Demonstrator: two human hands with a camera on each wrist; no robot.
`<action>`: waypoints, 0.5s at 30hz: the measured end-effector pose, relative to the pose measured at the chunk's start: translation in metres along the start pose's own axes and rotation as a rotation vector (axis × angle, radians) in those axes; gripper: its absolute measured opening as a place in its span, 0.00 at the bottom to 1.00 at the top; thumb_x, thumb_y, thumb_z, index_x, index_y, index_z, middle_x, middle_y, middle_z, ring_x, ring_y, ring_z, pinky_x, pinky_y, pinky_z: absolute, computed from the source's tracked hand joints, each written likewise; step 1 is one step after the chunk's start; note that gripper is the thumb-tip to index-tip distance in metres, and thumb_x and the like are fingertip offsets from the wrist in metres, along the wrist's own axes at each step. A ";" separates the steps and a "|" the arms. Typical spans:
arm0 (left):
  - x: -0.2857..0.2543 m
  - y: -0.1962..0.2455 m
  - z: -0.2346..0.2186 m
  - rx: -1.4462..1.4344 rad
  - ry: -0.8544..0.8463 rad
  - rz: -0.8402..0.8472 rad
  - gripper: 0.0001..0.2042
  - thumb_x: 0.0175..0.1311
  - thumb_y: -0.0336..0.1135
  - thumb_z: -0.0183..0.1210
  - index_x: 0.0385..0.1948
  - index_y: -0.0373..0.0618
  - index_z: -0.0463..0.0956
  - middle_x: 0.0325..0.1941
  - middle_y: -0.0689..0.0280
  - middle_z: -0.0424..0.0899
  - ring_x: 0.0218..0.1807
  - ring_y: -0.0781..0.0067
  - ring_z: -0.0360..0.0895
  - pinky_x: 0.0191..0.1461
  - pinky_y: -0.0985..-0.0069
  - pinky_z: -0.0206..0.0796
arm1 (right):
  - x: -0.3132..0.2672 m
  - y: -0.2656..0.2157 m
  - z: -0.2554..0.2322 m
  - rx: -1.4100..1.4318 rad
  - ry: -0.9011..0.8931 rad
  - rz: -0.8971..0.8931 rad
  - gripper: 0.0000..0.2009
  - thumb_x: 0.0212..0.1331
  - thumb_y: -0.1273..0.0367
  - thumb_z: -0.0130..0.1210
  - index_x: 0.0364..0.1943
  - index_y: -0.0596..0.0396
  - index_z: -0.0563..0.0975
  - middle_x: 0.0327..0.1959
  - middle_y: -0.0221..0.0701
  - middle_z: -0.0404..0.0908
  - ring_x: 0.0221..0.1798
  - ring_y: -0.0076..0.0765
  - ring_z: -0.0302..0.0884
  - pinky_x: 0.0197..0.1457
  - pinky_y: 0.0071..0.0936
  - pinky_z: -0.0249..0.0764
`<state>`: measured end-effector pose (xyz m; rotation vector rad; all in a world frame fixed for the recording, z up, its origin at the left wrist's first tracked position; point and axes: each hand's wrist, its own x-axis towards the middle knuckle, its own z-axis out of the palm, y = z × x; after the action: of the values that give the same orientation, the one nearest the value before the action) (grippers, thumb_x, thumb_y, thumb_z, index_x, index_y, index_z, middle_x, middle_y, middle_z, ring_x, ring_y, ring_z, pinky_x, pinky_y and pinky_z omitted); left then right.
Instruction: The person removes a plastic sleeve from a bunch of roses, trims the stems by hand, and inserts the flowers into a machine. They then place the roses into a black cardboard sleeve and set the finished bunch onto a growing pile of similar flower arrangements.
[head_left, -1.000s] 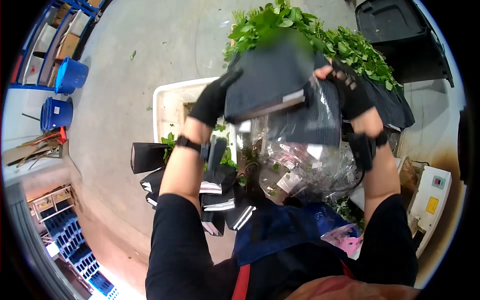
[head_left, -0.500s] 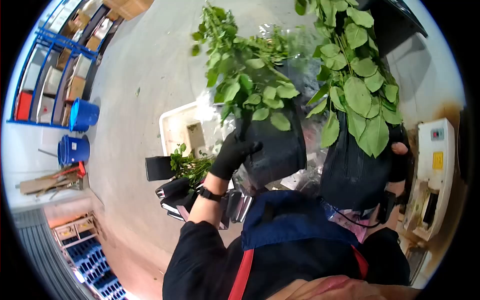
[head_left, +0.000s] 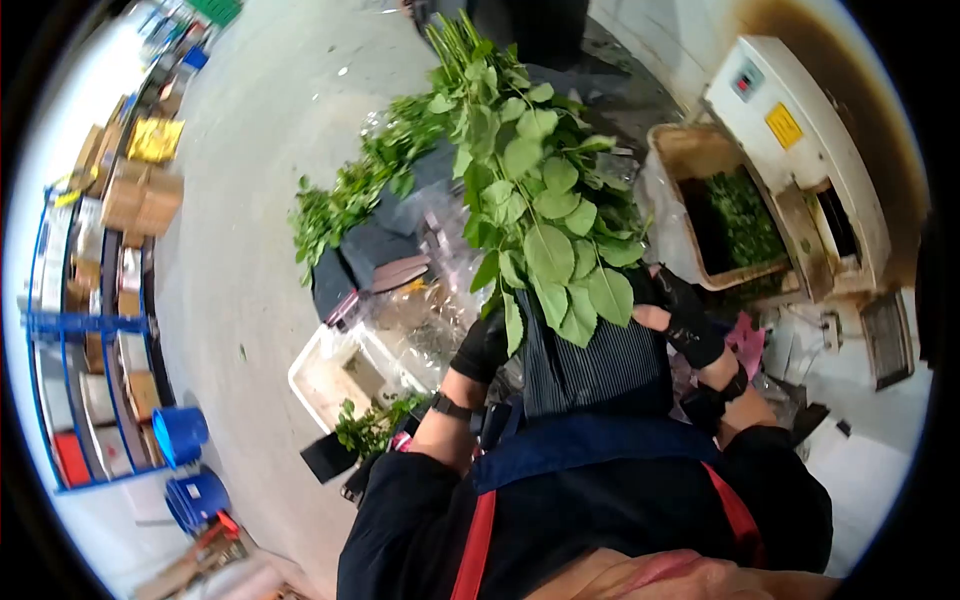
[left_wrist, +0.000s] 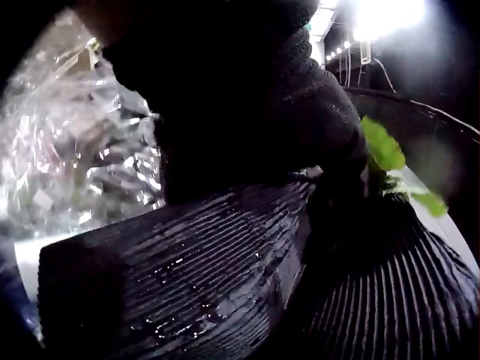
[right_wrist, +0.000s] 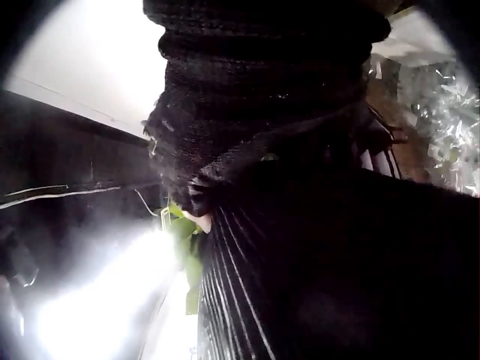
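Observation:
Close to the body in the head view is a bunch of leafy stems [head_left: 550, 220], its lower part wrapped in black corrugated paper [head_left: 598, 365]. My gloved left hand [head_left: 482, 345] grips the left side of the wrap, partly hidden by leaves. On the right side my gloved right hand [head_left: 688, 318] holds the wrap, its bare thumb tip on the front. The ribbed wrap [left_wrist: 180, 277] runs beneath the dark glove in the left wrist view. In the right wrist view, ribs of the wrap [right_wrist: 229, 292] fan out below the glove, with leaves beside them.
More wrapped bunches [head_left: 385, 225] lie at the left on clear plastic film [head_left: 440, 325]. A white tub [head_left: 312, 375] stands in front of them. At the right are a white machine [head_left: 810, 150] and a bin with leaves [head_left: 690, 270]. Blue buckets [head_left: 180, 435] and shelves stand far left.
The head view has swung right. My left hand has left another wrapped bunch and moved to the one my right hand holds, which is now in front of the body.

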<state>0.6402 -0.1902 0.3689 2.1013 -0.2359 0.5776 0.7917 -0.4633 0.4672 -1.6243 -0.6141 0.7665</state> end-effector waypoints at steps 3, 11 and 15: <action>0.017 0.005 0.022 -0.457 -0.188 -0.269 0.26 0.59 0.33 0.57 0.59 0.35 0.62 0.56 0.56 0.72 0.58 0.61 0.68 0.61 0.69 0.59 | -0.029 0.015 -0.011 0.017 0.192 -0.116 0.28 0.53 0.66 0.62 0.57 0.62 0.66 0.54 0.36 0.72 0.58 0.29 0.66 0.63 0.29 0.61; 0.134 0.062 0.097 -1.066 -0.687 -0.663 0.38 0.54 0.27 0.59 0.67 0.40 0.50 0.58 0.65 0.70 0.57 0.75 0.66 0.59 0.75 0.61 | -0.108 0.183 -0.064 0.850 0.441 -0.014 0.24 0.61 0.66 0.52 0.60 0.60 0.65 0.61 0.36 0.69 0.61 0.35 0.67 0.63 0.31 0.63; 0.184 0.080 0.169 -0.980 -1.023 -0.718 0.35 0.54 0.29 0.62 0.65 0.39 0.53 0.60 0.60 0.68 0.60 0.72 0.66 0.62 0.71 0.61 | -0.167 0.151 -0.074 0.038 0.743 0.110 0.24 0.60 0.64 0.55 0.59 0.59 0.66 0.59 0.35 0.70 0.59 0.36 0.69 0.62 0.31 0.65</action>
<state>0.8233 -0.3653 0.4376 1.1791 -0.2323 -0.9186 0.7383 -0.6629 0.3519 -1.7602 0.0235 0.2034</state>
